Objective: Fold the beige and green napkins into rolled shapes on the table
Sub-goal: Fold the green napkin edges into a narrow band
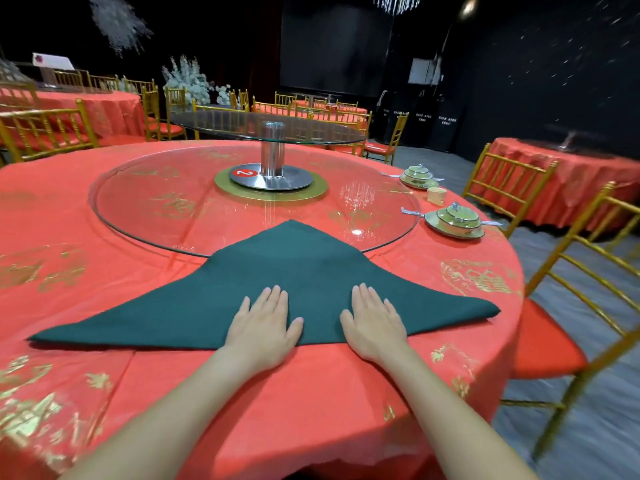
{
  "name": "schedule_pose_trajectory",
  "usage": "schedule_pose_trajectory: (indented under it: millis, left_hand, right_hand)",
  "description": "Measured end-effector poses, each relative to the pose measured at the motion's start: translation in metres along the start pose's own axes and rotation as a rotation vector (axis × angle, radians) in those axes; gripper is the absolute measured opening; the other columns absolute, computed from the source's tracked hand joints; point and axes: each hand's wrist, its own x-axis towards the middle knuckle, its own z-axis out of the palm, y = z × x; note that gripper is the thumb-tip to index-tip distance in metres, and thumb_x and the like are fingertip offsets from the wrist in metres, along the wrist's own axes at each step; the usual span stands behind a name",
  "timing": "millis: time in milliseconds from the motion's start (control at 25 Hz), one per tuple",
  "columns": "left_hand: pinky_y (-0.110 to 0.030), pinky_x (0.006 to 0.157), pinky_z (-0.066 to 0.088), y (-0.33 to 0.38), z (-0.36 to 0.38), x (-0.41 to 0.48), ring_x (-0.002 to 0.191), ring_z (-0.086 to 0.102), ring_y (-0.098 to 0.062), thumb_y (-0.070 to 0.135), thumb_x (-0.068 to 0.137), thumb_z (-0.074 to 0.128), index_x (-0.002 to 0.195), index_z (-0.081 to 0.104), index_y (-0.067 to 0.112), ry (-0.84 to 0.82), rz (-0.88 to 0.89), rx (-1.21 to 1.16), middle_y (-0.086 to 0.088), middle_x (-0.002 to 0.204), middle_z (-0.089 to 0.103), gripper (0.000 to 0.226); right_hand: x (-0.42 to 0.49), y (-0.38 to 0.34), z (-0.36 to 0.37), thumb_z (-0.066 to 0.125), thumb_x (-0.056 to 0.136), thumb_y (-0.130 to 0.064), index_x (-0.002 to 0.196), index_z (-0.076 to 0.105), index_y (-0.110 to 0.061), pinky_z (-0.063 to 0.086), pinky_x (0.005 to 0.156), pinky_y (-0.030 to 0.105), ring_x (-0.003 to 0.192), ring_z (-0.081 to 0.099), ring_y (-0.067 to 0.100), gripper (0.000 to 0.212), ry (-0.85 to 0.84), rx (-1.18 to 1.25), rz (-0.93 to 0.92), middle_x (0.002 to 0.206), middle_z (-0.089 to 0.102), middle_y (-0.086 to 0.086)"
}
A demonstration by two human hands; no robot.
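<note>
Your left hand and right hand both lie flat, fingers straight and slightly spread, pressing the near edge of the green napkin; neither grips anything. The napkin lies as a wide triangle on the red table, long edge toward you, its tip lapping over the rim of the glass turntable. If you roll from the middle alone, the long side wings will likely lag and the roll will come out loose or crooked. A hard push may slide the napkin or ruck the cover, and the tip could drag over the glass step. Farther right, what looks like the beige napkin sits rolled between two plate settings, well apart.
</note>
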Motion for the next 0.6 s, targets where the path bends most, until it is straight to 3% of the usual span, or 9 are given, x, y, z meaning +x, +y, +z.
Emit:
schedule_pose_trajectory:
  millis: [280,600]
  left_hand:
    - [-0.041,0.118,0.004,-0.002,0.001,0.000,0.146,-0.001,-0.015,0.049,0.097,0.018,0.150,0.008,0.011,0.005,0.009,0.000,-0.002,0.159,0.002,0.066]
    - [-0.040,0.118,0.004,-0.002,0.002,0.001,0.146,-0.002,-0.014,0.049,0.097,0.016,0.150,0.007,0.012,0.007,0.008,0.010,-0.002,0.159,0.002,0.066]
  right_hand:
    - [-0.015,0.054,-0.014,0.014,0.101,-0.038,0.151,0.004,-0.017,0.001,0.119,0.034,0.145,-0.002,0.009,0.055,-0.069,-0.036,-0.060,0.159,0.000,-0.004]
    - [-0.024,0.132,-0.028,0.012,0.101,-0.036,0.150,-0.002,-0.014,-0.002,0.117,0.032,0.145,-0.006,0.010,0.055,-0.123,-0.052,0.135,0.159,-0.006,0.000]
